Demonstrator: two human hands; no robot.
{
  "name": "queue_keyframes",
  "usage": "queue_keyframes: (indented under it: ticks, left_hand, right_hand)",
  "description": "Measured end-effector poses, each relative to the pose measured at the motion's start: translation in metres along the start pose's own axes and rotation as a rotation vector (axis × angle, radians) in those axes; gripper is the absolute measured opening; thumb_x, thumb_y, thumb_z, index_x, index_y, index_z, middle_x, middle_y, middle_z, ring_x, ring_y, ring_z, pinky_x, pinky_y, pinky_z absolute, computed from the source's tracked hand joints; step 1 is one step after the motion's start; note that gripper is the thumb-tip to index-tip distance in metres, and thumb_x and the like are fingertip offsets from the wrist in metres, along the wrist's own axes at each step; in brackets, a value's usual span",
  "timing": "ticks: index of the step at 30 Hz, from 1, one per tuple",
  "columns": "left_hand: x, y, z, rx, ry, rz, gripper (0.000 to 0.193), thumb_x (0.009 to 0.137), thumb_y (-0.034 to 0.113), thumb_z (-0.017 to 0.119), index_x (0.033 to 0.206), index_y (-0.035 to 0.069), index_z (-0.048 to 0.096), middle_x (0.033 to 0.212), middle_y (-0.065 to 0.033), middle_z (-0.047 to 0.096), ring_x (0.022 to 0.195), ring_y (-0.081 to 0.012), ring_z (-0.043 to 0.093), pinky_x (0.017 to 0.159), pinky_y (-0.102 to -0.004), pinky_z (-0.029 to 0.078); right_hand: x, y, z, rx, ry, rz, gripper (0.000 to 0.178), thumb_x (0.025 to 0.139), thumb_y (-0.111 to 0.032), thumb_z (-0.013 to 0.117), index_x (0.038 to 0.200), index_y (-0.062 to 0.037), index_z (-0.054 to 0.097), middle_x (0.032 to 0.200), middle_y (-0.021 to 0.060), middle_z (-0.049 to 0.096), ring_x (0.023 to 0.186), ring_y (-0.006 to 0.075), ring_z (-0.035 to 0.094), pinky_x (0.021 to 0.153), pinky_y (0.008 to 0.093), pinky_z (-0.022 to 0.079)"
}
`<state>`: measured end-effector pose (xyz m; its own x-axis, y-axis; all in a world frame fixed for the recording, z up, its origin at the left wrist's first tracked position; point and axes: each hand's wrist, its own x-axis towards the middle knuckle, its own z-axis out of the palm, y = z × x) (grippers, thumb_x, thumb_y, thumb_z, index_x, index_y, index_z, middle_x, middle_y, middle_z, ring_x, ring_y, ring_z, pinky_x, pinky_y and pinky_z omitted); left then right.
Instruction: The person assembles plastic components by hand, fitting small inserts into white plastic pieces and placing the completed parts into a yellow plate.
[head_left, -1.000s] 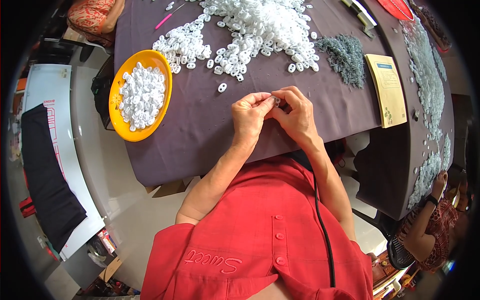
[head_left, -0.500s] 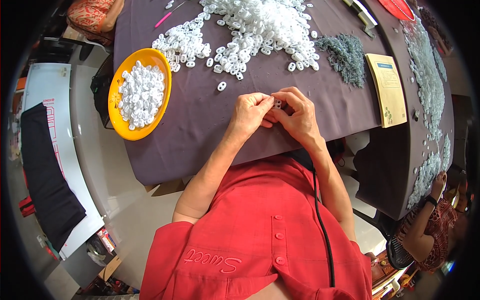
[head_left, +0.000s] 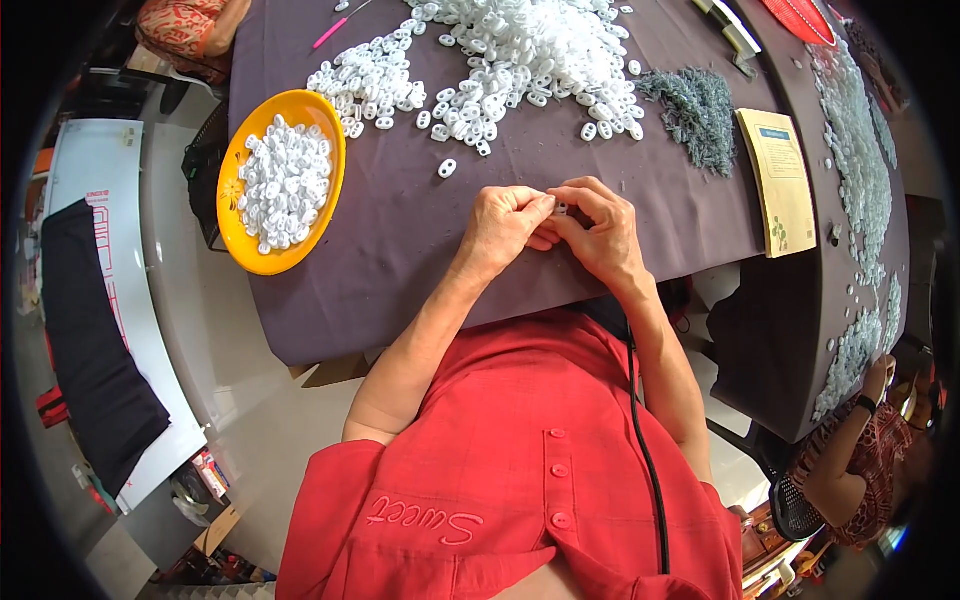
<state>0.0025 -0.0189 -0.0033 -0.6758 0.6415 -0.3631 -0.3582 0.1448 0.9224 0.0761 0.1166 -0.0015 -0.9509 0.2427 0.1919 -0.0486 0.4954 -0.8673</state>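
Above the near edge of the cloth-covered table, my left hand [head_left: 503,228] and my right hand [head_left: 606,236] meet fingertip to fingertip. Between them is a small white two-holed plastic piece [head_left: 561,209], mostly covered by the fingers. Both hands are closed, thumb against forefinger, at this piece. One loose two-holed piece [head_left: 447,168] lies just beyond my left hand. Farther off spreads a big heap of the same white pieces [head_left: 540,55], with a smaller pile [head_left: 370,80] on its left. A yellow oval dish [head_left: 337,185] full of such pieces stands at the left.
A pink-handled tool [head_left: 330,33] lies at the far left. To the right are a tangled grey heap [head_left: 695,120], a yellowish booklet [head_left: 778,185], a white-and-dark tool [head_left: 730,30] and a red basket [head_left: 800,15]. Other people [head_left: 840,470] sit at right and far left.
The white piece between my fingers shows less than before, as the fingers have closed further over it. The whole view has shifted slightly; the heaps and dish look the same.
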Motion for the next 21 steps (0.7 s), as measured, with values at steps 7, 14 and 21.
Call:
queue_keyframes:
  ticks: [7,14,21]
  left_hand:
    - [-0.0014,0.0035,0.0007,-0.114,0.025,-0.099,0.022,0.089,0.016,0.055,0.09,-0.004,0.064,0.076,-0.0112,0.065,0.062,-0.0164,0.065,0.054,-0.0253,0.055]
    - [-0.0019,-0.0009,0.0031,-0.197,0.052,-0.106,0.02,0.089,0.014,0.055,0.09,-0.004,0.063,0.077,-0.0132,0.065,0.064,-0.0185,0.065,0.057,-0.0271,0.056]
    - [-0.0023,0.0006,0.0005,-0.196,0.019,-0.12,0.021,0.089,0.013,0.054,0.091,-0.006,0.063,0.077,-0.0143,0.065,0.065,-0.0192,0.065,0.059,-0.0281,0.056]
  right_hand:
    - [0.001,-0.0015,-0.0001,0.021,0.001,0.011,0.02,0.071,-0.002,0.066,0.091,-0.0001,0.065,0.087,0.0058,0.062,0.064,0.0114,0.057,0.058,0.0232,0.046]
    - [-0.0019,0.0046,0.0022,-0.007,0.039,-0.06,0.021,0.071,-0.002,0.065,0.092,-0.0002,0.065,0.088,0.0083,0.063,0.07,0.0155,0.061,0.062,0.025,0.049]
    - [-0.0017,0.0047,0.0027,0.009,0.037,-0.075,0.018,0.071,-0.003,0.065,0.089,-0.0009,0.064,0.085,0.01,0.063,0.071,0.0227,0.063,0.062,0.0294,0.05]
